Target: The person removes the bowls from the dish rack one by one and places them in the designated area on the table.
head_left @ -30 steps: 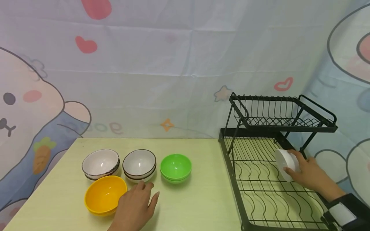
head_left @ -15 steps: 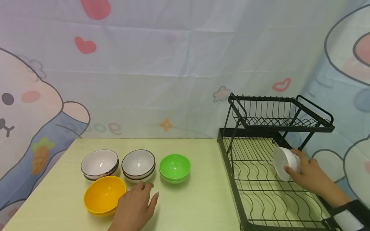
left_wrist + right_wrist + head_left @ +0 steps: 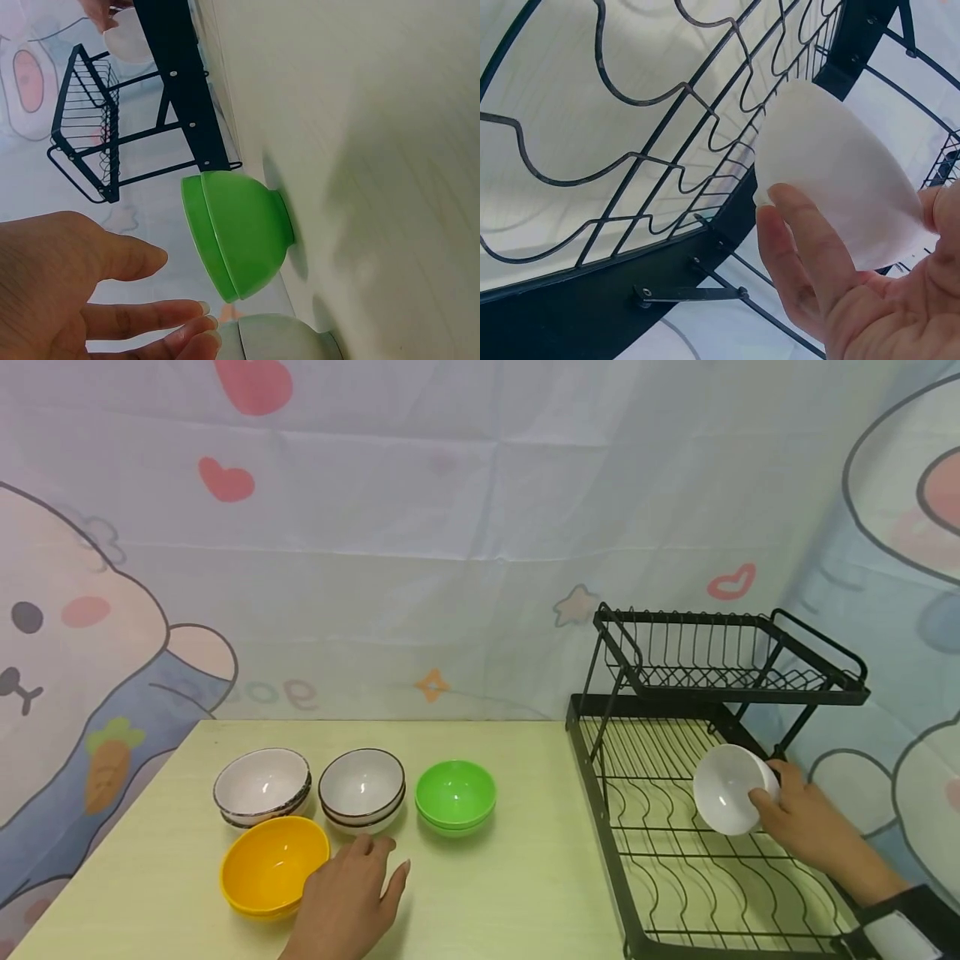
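Note:
My right hand (image 3: 798,818) grips a small white bowl (image 3: 729,789) by its side, over the lower tier of the black dish rack (image 3: 633,893). The bowl is tilted, its hollow facing left and toward the head camera. In the right wrist view my fingers (image 3: 810,240) lie along the outside of the white bowl (image 3: 829,165). My left hand (image 3: 348,893) holds nothing, fingers loosely bent, beside the yellow bowls (image 3: 273,868) and just in front of the dark-rimmed white bowls (image 3: 362,789). Stacked green bowls (image 3: 455,797) stand to its right.
Another stack of white bowls with a worn dark rim (image 3: 261,785) stands at the back left of the pale table (image 3: 525,860). The rack's upper tier (image 3: 735,652) overhangs its back part. A printed cloth (image 3: 420,527) hangs behind.
My right hand has turned the white bowl so that more of its inside faces the head camera, shifting it slightly left. The left hand stays almost still.

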A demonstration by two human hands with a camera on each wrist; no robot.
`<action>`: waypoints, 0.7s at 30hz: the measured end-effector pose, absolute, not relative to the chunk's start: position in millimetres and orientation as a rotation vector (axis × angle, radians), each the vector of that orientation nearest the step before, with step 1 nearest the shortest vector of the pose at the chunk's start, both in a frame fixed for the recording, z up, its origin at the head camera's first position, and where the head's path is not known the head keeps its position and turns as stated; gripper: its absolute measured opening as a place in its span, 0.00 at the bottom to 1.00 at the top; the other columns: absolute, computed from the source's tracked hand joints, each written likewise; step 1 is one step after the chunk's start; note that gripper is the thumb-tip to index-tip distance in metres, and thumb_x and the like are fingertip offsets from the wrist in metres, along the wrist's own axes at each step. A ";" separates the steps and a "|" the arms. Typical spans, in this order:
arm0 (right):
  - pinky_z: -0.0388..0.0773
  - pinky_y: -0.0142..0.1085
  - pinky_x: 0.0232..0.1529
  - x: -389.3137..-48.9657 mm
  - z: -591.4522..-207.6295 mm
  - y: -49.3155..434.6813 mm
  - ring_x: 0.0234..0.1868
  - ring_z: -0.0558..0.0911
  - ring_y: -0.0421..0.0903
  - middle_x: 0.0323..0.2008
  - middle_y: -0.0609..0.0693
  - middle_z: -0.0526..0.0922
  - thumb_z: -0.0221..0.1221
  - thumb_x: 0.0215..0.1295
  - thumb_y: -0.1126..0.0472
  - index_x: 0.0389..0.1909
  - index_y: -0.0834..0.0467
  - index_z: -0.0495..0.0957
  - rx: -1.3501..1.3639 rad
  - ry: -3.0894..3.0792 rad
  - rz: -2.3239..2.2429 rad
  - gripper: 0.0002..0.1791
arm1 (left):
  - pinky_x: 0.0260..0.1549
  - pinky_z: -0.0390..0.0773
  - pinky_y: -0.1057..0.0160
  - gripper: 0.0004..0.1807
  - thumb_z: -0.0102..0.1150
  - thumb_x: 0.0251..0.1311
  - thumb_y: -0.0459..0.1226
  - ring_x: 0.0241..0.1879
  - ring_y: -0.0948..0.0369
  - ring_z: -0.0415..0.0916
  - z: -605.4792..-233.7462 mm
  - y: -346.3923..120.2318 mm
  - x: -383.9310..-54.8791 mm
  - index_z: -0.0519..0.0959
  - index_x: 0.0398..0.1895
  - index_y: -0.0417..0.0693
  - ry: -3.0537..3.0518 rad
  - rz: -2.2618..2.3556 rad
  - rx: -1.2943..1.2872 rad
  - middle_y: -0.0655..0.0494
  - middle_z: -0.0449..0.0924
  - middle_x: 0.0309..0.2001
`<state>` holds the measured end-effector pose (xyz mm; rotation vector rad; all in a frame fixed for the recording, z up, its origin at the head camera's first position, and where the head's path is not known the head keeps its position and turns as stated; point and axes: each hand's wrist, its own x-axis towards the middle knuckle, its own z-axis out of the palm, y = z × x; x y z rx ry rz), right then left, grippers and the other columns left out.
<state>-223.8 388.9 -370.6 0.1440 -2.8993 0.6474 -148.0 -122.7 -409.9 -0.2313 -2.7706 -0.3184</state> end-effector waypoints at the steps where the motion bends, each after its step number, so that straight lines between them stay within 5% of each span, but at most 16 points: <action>1: 0.78 0.49 0.31 -223.2 -370.2 388.8 0.34 0.81 0.66 0.44 0.89 0.69 0.41 0.75 0.62 0.62 0.86 0.48 0.143 -2.909 0.654 0.31 | 0.26 0.77 0.55 0.16 0.64 0.61 0.47 0.32 0.58 0.77 -410.2 -123.0 -148.2 0.81 0.45 0.47 -2.762 -0.315 -0.234 0.55 0.78 0.35; 7: 0.77 0.44 0.28 -222.1 -367.9 388.5 0.36 0.82 0.67 0.45 0.91 0.68 0.37 0.71 0.69 0.60 0.89 0.48 0.184 -2.948 0.621 0.27 | 0.25 0.76 0.56 0.16 0.65 0.61 0.47 0.32 0.58 0.77 -410.6 -123.3 -148.4 0.81 0.45 0.47 -2.745 -0.319 -0.241 0.55 0.79 0.34; 21: 0.81 0.53 0.31 -207.7 -352.9 356.8 0.45 0.77 0.76 0.49 0.87 0.68 0.43 0.66 0.75 0.61 0.84 0.54 0.283 -2.865 0.582 0.25 | 0.26 0.77 0.56 0.16 0.64 0.62 0.47 0.32 0.58 0.77 -410.3 -122.4 -149.2 0.81 0.45 0.47 -2.772 -0.318 -0.242 0.55 0.79 0.35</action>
